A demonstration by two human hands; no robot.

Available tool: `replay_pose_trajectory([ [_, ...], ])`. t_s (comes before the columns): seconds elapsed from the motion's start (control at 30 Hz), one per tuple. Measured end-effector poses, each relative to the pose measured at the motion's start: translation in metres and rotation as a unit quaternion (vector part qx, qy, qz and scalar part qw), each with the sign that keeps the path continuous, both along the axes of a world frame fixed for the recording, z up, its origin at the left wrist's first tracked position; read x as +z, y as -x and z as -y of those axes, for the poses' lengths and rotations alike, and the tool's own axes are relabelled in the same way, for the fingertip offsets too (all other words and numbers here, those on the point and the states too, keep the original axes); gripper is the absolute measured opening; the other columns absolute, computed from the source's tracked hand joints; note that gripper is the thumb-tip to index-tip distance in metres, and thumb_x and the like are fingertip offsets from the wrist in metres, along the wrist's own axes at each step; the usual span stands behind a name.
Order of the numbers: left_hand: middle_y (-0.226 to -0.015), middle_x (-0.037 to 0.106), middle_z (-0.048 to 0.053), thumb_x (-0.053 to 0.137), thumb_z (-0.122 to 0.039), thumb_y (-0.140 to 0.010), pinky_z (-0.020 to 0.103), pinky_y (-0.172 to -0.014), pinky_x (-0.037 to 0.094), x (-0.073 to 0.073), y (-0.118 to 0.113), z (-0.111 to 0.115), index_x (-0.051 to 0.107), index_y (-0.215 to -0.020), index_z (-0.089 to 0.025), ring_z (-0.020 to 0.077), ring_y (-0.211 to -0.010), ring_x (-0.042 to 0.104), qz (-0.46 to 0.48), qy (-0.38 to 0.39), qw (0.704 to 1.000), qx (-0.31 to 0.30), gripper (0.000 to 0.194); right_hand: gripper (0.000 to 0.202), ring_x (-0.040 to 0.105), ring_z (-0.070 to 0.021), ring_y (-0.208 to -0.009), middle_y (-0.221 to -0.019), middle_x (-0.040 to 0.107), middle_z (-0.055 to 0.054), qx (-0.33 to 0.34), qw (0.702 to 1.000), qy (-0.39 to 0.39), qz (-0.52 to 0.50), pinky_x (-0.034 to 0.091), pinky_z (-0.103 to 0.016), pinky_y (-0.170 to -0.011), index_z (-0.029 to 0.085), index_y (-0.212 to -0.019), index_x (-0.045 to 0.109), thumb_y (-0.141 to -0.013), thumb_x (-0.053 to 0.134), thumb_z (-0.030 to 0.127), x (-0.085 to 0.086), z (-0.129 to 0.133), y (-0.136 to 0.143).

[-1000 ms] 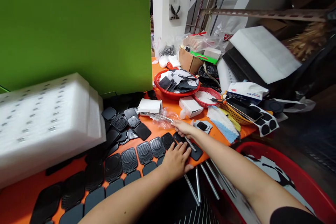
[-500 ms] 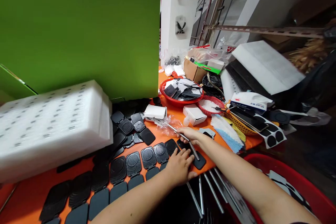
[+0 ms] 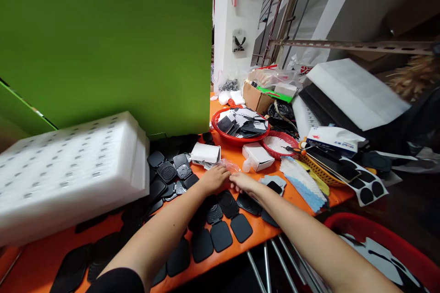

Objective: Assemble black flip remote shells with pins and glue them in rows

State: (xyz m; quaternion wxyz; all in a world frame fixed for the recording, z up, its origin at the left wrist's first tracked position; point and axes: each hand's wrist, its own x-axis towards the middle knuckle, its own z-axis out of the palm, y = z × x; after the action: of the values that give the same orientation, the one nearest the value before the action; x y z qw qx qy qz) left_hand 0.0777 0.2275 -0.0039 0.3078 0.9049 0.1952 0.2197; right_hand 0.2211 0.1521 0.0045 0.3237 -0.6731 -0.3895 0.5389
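Note:
My left hand [image 3: 216, 178] and my right hand [image 3: 243, 181] meet over the orange table [image 3: 236, 153], fingertips close together beside a crumpled clear plastic bag [image 3: 228, 165]. The fingers of both hands are bent; what they hold, if anything, is too small to make out. Just beyond them lies a small white box [image 3: 205, 152]. Black hinged pads [image 3: 222, 233] lie in a row along the near edge, their lower halves toward me. A loose pile of more black pads [image 3: 167, 171] is left of my left hand.
Stacked white foam [image 3: 79, 160] stands at the left before a green panel [image 3: 103, 46]. Behind my hands are a red basket [image 3: 240, 139] of cut pieces and an open white box [image 3: 258, 155]. Metal legs [image 3: 266, 265] show below the edge; a red tub [image 3: 388, 238] is lower right.
Both hands have moved forward and come together near the plastic bag. My left hand has left the pads at the near edge. The metal rod in my right hand is no longer visible.

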Motion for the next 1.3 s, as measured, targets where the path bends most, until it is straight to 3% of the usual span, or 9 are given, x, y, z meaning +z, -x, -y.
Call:
replay_pose_trajectory([
  [0.17, -0.082, 0.057, 0.005, 0.055, -0.022, -0.081, 0.028, -0.084, 0.041, -0.005, -0.001, -0.020, 0.064, -0.082, -0.023, 0.0196, -0.081, 0.054, -0.037, -0.012, 0.998, -0.043, 0.009, 0.030, 0.026, -0.0056, -0.035, -0.042, 0.035, 0.007, 0.010, 0.999, -0.037, -0.016, 0.018, -0.020, -0.036, 0.017, -0.060, 0.049, -0.088, 0.045, 0.028, 0.001, -0.001, 0.001],
  [0.53, -0.095, 0.054, 0.006, 0.038, -0.019, -0.091, 0.028, -0.077, 0.041, -0.008, 0.001, -0.034, 0.057, -0.103, -0.018, 0.0180, -0.084, 0.053, -0.153, -0.133, 0.976, -0.083, 0.022, 0.045, 0.024, -0.0024, -0.033, -0.051, 0.040, 0.009, 0.032, 0.985, -0.112, -0.126, 0.012, -0.019, -0.035, 0.019, -0.068, 0.045, -0.071, 0.056, 0.063, -0.017, 0.001, -0.004],
  [0.73, -0.093, 0.056, 0.006, 0.042, -0.021, -0.091, 0.028, -0.073, 0.044, -0.015, 0.004, -0.029, 0.060, -0.106, -0.020, 0.0175, -0.080, 0.056, -0.182, -0.180, 0.965, -0.059, 0.023, 0.043, 0.027, -0.0032, -0.038, -0.055, 0.040, 0.008, -0.063, 0.949, -0.206, -0.229, 0.017, -0.019, -0.039, 0.020, -0.081, 0.048, -0.073, 0.060, 0.061, 0.014, 0.031, -0.023],
  [0.87, -0.101, 0.058, 0.008, 0.045, -0.023, -0.090, 0.030, -0.076, 0.045, -0.005, 0.001, -0.023, 0.059, -0.112, -0.021, 0.0190, -0.087, 0.058, -0.177, -0.189, 0.965, -0.044, 0.027, 0.038, 0.027, -0.0044, -0.038, -0.052, 0.038, 0.008, -0.100, 0.928, -0.265, -0.244, 0.020, -0.019, -0.040, 0.022, -0.085, 0.050, -0.076, 0.061, 0.058, 0.036, 0.058, -0.030],
  [0.97, -0.116, 0.056, 0.010, 0.042, -0.023, -0.090, 0.034, -0.085, 0.044, 0.008, -0.007, 0.000, 0.055, -0.119, -0.020, 0.0220, -0.101, 0.056, -0.162, -0.188, 0.968, -0.026, 0.032, 0.034, 0.026, -0.0048, -0.039, -0.051, 0.037, 0.008, -0.153, 0.904, -0.314, -0.248, 0.021, -0.019, -0.041, 0.022, -0.087, 0.053, -0.080, 0.058, 0.055, 0.037, 0.071, -0.028],
  [1.07, -0.119, 0.057, 0.011, 0.038, -0.026, -0.091, 0.037, -0.091, 0.042, 0.014, -0.017, 0.049, 0.055, -0.120, -0.018, 0.0228, -0.106, 0.055, -0.155, -0.180, 0.971, -0.019, 0.034, 0.033, 0.029, -0.0055, -0.042, -0.051, 0.037, 0.007, -0.188, 0.886, -0.347, -0.243, 0.023, -0.020, -0.042, 0.021, -0.083, 0.056, -0.081, 0.057, 0.054, 0.030, 0.079, -0.028],
  [1.13, -0.118, 0.060, 0.011, 0.045, -0.035, -0.089, 0.042, -0.098, 0.037, 0.010, -0.021, 0.087, 0.057, -0.118, -0.018, 0.0257, -0.111, 0.053, -0.162, -0.172, 0.971, -0.027, 0.036, 0.033, 0.032, -0.0064, -0.044, -0.052, 0.038, 0.006, -0.211, 0.878, -0.362, -0.230, 0.026, -0.020, -0.044, 0.020, -0.080, 0.056, -0.080, 0.058, 0.054, 0.023, 0.084, -0.029],
  [1.2, -0.130, 0.054, 0.014, 0.047, -0.046, -0.086, 0.048, -0.103, 0.031, 0.001, -0.023, 0.119, 0.050, -0.127, -0.014, 0.0299, -0.121, 0.045, -0.184, -0.151, 0.971, -0.012, 0.053, 0.032, 0.035, -0.0076, -0.046, -0.052, 0.040, 0.006, -0.232, 0.877, -0.366, -0.205, 0.030, -0.021, -0.046, 0.021, -0.079, 0.055, -0.078, 0.062, 0.053, 0.012, 0.090, -0.028],
  [1.3, -0.141, 0.043, 0.015, 0.041, -0.055, -0.086, 0.051, -0.106, 0.026, -0.012, -0.026, 0.144, 0.041, -0.136, -0.012, 0.0315, -0.130, 0.035, -0.216, -0.123, 0.968, 0.036, 0.066, 0.036, 0.041, -0.0094, -0.046, -0.049, 0.043, 0.006, -0.231, 0.912, -0.305, -0.151, 0.035, -0.023, -0.048, 0.021, -0.072, 0.053, -0.072, 0.066, 0.054, -0.009, 0.101, -0.023],
])
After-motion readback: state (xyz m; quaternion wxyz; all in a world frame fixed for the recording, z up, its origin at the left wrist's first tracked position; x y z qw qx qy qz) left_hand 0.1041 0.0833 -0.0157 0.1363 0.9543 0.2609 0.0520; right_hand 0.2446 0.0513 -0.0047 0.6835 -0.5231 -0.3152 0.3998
